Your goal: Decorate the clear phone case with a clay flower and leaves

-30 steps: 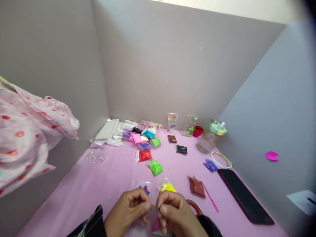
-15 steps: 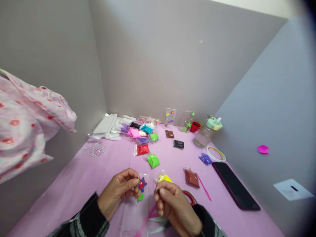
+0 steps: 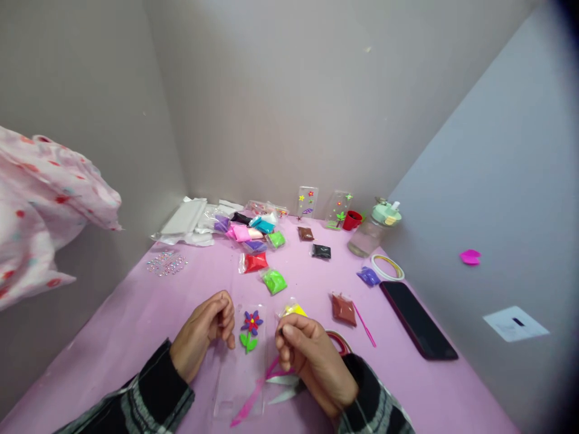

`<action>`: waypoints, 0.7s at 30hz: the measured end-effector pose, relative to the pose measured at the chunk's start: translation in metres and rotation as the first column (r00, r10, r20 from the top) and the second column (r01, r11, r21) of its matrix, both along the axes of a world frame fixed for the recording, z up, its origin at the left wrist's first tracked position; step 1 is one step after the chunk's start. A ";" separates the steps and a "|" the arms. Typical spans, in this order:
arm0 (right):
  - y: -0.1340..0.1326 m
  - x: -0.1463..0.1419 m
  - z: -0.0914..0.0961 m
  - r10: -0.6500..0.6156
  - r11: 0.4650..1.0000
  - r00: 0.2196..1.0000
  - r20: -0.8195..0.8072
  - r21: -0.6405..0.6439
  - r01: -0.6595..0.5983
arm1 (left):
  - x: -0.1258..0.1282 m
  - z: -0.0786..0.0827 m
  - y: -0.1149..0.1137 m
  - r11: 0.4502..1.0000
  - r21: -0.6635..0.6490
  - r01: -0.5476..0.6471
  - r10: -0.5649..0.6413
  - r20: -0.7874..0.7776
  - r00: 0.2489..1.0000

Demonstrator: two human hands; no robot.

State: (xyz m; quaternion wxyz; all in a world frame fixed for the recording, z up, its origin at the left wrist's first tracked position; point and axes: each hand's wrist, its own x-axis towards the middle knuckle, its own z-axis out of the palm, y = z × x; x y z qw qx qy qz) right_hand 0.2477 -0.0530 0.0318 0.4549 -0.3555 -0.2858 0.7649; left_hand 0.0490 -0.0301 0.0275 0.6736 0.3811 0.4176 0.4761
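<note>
Between the thumb and forefinger of my right hand (image 3: 312, 355) is a small dark lump, perhaps clay. My left hand (image 3: 203, 331) is closed, fingers curled in, beside the left edge of a clear phone case (image 3: 235, 386); whatever it may hold is hidden. The case lies flat and bears a clay flower (image 3: 251, 323) with purple and red petals, a yellow centre, a green stem and leaves. A pink strip-like tool (image 3: 248, 402) lies across its lower right edge. Pale pointed blades (image 3: 283, 395) lie partly under my right hand, near a yellow clay packet (image 3: 295, 310).
Several clay packets lie further back, including green (image 3: 274, 281), red (image 3: 254, 262) and brown (image 3: 344, 309). On the right are a phone (image 3: 418, 319), a tape roll (image 3: 388, 268) and a jar (image 3: 365, 238). Two decorated clear cases (image 3: 307, 203) lean on the back wall. Patterned cloth (image 3: 49, 211) hangs left.
My left hand has drawn back leftward from the flower, uncovering it, and its fingers have curled in. My right hand keeps its pinch on the dark lump. The view has shifted slightly.
</note>
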 end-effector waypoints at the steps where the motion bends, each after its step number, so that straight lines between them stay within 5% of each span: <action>1: 0.000 0.000 0.000 0.005 1.000 1.000 -0.001 0.001 -0.005 | 0.000 -0.001 0.000 1.000 -0.002 0.008 -0.008 -0.003 1.000; 21: 0.002 -0.003 -0.008 0.017 0.999 0.998 -0.058 -0.029 -0.019 | -0.003 -0.004 0.002 0.998 -0.010 -0.067 0.065 -0.137 0.989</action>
